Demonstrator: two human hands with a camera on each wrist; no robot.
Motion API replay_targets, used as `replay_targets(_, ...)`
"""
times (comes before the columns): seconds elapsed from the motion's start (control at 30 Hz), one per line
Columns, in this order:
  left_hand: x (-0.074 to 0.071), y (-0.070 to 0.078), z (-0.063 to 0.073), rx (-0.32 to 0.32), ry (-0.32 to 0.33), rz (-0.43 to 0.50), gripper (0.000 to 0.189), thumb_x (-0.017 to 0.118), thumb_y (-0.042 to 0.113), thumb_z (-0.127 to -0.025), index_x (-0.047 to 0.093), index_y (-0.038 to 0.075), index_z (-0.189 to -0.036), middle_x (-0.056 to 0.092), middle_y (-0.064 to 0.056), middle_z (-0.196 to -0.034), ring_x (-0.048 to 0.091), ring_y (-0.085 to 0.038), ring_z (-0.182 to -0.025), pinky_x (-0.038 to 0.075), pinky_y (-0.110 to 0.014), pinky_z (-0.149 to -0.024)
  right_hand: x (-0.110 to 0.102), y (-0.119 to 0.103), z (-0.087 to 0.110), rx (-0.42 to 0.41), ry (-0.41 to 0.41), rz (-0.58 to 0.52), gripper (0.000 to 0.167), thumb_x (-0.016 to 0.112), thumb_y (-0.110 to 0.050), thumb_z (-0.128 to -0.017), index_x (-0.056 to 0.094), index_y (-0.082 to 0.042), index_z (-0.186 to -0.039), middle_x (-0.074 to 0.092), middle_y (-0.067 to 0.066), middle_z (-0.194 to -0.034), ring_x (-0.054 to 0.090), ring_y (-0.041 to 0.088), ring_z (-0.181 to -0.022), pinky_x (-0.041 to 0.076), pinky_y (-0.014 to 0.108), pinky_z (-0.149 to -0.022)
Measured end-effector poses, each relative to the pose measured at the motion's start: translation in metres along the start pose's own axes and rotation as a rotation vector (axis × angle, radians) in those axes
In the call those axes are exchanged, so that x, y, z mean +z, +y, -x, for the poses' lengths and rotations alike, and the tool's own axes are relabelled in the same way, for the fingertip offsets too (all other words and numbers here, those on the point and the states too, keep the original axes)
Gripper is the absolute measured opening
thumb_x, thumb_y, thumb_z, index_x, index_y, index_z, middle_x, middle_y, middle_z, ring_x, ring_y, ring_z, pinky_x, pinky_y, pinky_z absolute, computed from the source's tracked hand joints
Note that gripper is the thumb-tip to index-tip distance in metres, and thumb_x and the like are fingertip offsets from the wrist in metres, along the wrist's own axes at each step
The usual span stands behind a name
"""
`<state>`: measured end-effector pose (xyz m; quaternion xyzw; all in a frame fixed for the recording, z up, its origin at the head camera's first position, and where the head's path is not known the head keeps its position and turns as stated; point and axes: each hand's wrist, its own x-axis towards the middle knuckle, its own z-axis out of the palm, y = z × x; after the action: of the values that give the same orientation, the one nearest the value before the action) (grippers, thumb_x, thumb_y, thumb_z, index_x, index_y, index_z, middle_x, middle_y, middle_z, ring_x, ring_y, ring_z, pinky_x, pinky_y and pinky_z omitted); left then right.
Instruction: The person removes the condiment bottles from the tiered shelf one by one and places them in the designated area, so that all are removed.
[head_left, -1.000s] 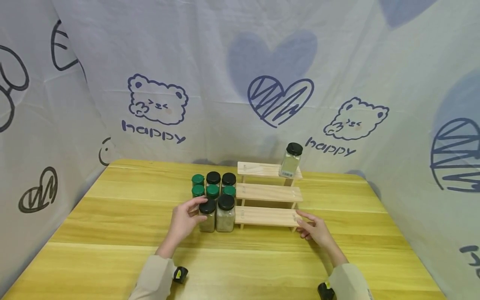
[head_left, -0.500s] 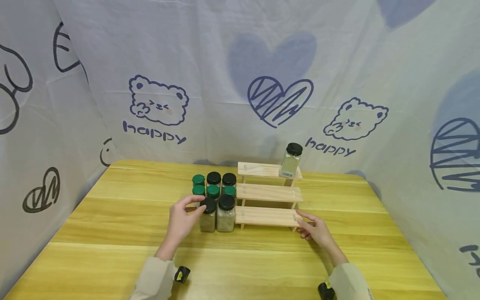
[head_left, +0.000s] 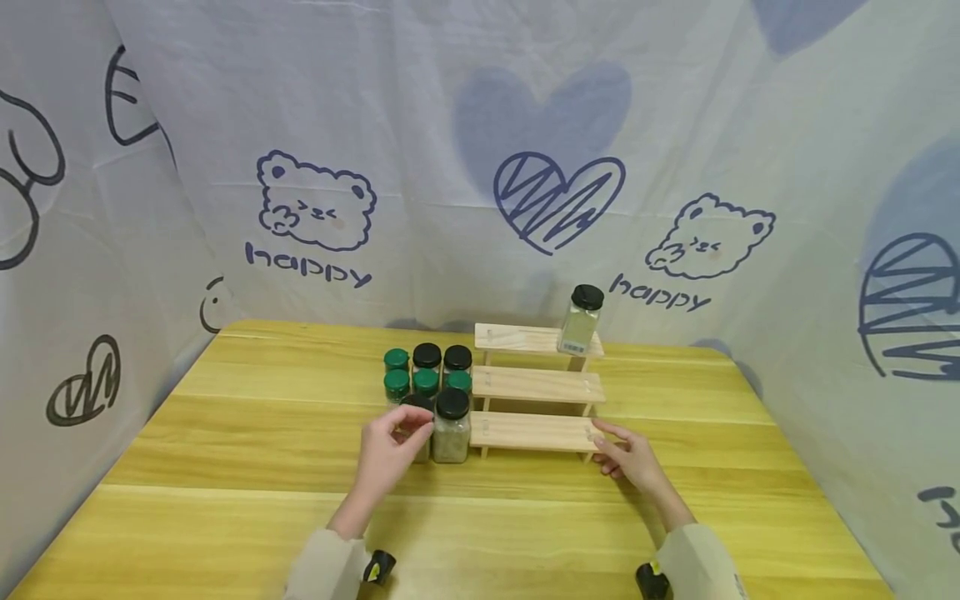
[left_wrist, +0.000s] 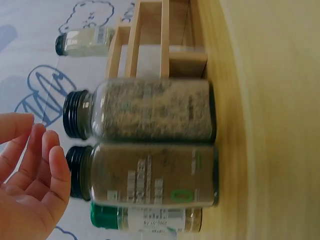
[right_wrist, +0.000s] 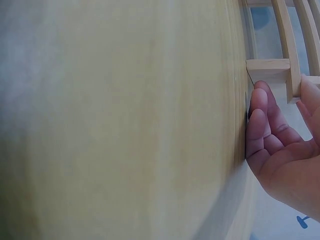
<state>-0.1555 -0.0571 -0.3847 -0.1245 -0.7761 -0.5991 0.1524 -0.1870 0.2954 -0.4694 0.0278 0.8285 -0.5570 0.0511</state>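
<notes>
My left hand hovers before the front-left spice jar, hiding much of it in the head view. Its thumb and index finger curve toward each other, holding nothing. In the left wrist view that jar holds brown powder and stands beside a second black-capped jar with coarser contents. My right hand pinches the right end of the lowest step of a three-step wooden rack. Seen from the right wrist, the thumb is at the step's end, with other fingers curled below.
Behind the front pair, several green-capped jars and two black-capped jars stand close together, left of the rack. One black-capped jar with pale contents stands on the top step's right end. A printed cloth hangs behind the table.
My left hand left the front-left jar's cap and moved right, to in front of that jar, near the second one. The right hand and the rack stay put.
</notes>
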Motion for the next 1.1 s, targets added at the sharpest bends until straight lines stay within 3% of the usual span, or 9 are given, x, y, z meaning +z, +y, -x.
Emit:
replay_targets(0.23,0.015,0.001,0.006,0.030,-0.071,0.011,0.005,0.063,-0.007,-0.077,0.064,-0.008,-0.082,0.063,-0.013,-0.077,0.055,-0.021,-0.065,0.045,-0.022,-0.054,-0.001,0.000,0.000,-0.008,-0.010,0.000,0.047,0.054,-0.021,-0.090,0.043,-0.001,-0.131,0.065,0.016,-0.077,0.058,0.019,-0.057,0.048,0.027,-0.050)
replay_targets(0.37,0.023,0.004,0.006,0.020,-0.118,0.023,0.004,0.063,-0.008,-0.078,0.064,-0.005,-0.080,0.062,-0.012,-0.076,0.052,-0.019,-0.064,0.041,-0.020,-0.053,-0.002,0.000,0.000,-0.012,-0.009,0.004,0.046,0.054,-0.020,-0.090,0.043,-0.001,-0.131,0.065,0.017,-0.077,0.058,0.019,-0.057,0.048,0.027,-0.050)
replay_targets(0.57,0.034,0.006,0.003,0.005,-0.182,0.051,0.007,0.062,-0.006,-0.079,0.065,-0.001,-0.083,0.062,-0.011,-0.076,0.054,-0.018,-0.065,0.045,-0.022,-0.055,-0.002,0.002,-0.001,-0.007,-0.011,-0.002,0.046,0.054,-0.020,-0.090,0.043,-0.002,-0.131,0.065,0.016,-0.075,0.058,0.019,-0.056,0.048,0.027,-0.050)
replay_targets(0.8,0.059,-0.021,-0.006,0.011,-0.224,0.088,0.006,0.064,0.004,-0.081,0.066,0.001,-0.086,0.064,-0.004,-0.080,0.055,-0.012,-0.067,0.046,-0.021,-0.057,-0.003,0.002,-0.001,-0.014,-0.024,-0.010,0.047,0.054,-0.020,-0.091,0.042,-0.001,-0.132,0.065,0.017,-0.076,0.058,0.020,-0.057,0.048,0.028,-0.050)
replay_targets(0.9,0.067,-0.024,-0.009,0.032,-0.234,0.112,0.007,0.064,0.006,-0.082,0.066,0.001,-0.087,0.064,-0.004,-0.079,0.055,-0.012,-0.067,0.046,-0.022,-0.056,-0.003,0.002,-0.001,-0.017,-0.026,-0.010,0.047,0.054,-0.021,-0.090,0.042,-0.001,-0.132,0.065,0.016,-0.076,0.058,0.021,-0.058,0.048,0.028,-0.050)
replay_targets(1.0,0.074,-0.020,-0.013,0.053,-0.238,0.119,0.006,0.063,0.006,-0.082,0.067,0.003,-0.086,0.064,-0.006,-0.080,0.056,-0.015,-0.068,0.046,-0.023,-0.055,-0.003,0.002,-0.001,-0.017,-0.026,-0.011,0.047,0.054,-0.021,-0.090,0.043,-0.002,-0.131,0.065,0.016,-0.076,0.058,0.021,-0.058,0.048,0.028,-0.050)
replay_targets(1.1,0.075,-0.001,-0.015,0.065,-0.246,0.113,0.006,0.062,0.002,-0.082,0.066,0.000,-0.086,0.064,-0.011,-0.080,0.057,-0.022,-0.069,0.046,-0.023,-0.057,-0.003,0.003,-0.002,-0.016,-0.023,-0.011,0.047,0.055,-0.021,-0.090,0.043,-0.002,-0.131,0.065,0.016,-0.075,0.058,0.021,-0.057,0.048,0.028,-0.050)
